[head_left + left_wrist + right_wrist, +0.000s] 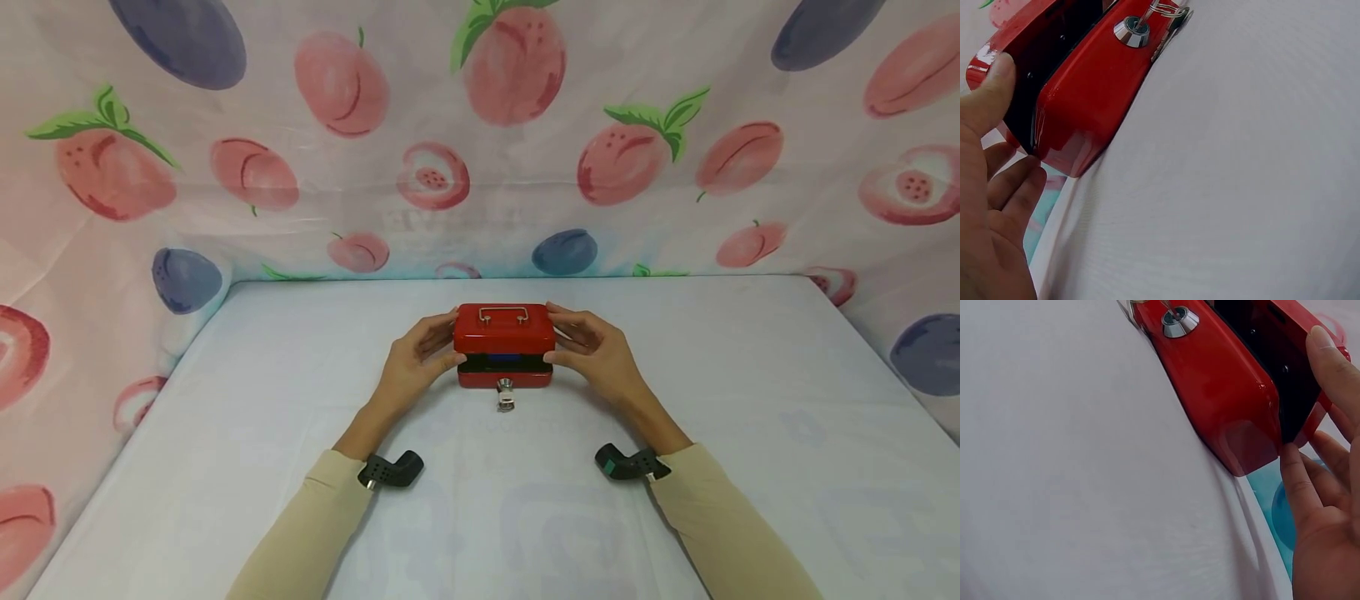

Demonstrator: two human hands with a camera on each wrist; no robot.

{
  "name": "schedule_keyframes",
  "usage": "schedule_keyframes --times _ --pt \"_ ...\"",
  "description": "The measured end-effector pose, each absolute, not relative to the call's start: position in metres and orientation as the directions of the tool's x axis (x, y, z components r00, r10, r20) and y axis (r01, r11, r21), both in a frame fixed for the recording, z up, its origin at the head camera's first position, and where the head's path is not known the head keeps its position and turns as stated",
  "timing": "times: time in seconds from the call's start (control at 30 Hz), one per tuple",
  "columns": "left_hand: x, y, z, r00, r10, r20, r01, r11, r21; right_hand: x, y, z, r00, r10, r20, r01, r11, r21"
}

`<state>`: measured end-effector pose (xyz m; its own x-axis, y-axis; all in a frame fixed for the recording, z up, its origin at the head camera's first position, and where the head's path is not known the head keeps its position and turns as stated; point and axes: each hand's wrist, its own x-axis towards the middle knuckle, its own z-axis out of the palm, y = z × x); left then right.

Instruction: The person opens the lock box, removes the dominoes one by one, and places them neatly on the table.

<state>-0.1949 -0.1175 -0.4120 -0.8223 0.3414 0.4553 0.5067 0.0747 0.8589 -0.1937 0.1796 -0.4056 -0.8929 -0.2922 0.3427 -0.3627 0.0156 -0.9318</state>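
A small red metal cash box (pixel 505 381) stands on the white table, its lid (pixel 504 340) raised part way so a dark gap shows at the front. A wire handle (pixel 503 314) lies on top of the lid. In the front lock (pixel 1132 32) sits a key, with more keys (pixel 506 402) hanging from a ring. My left hand (pixel 414 358) holds the lid's left end, thumb at its front edge and fingers along the side. At the opposite end my right hand (pixel 602 360) grips the lid the same way. Most of the box's inside is hidden.
A white cloth (pixel 502 517) covers the table. Behind and beside it hangs a fabric backdrop (pixel 517 183) printed with peaches and blue fruit. Each wrist wears a black camera mount, one on the left (pixel 392 469) and one on the right (pixel 632 462).
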Motion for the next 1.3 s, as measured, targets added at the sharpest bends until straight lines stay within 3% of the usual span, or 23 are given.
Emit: schedule_keyframes --times 0.57,0.97,1.3 --pt "-0.198 -0.119 -0.419 -0.814 0.342 0.470 0.515 0.050 0.856 -0.192 0.179 -0.405 -0.920 -0.227 0.320 -0.344 0.073 -0.936" --pt "-0.181 -0.115 -0.388 -0.827 0.347 0.442 0.485 0.044 0.873 -0.191 0.177 -0.403 -0.923 -0.205 0.325 -0.345 0.073 -0.936" --pt "-0.179 -0.114 -0.386 -0.843 0.340 0.417 0.458 0.047 0.888 -0.180 0.174 -0.385 -0.935 -0.201 0.292 -0.326 0.166 -0.931"
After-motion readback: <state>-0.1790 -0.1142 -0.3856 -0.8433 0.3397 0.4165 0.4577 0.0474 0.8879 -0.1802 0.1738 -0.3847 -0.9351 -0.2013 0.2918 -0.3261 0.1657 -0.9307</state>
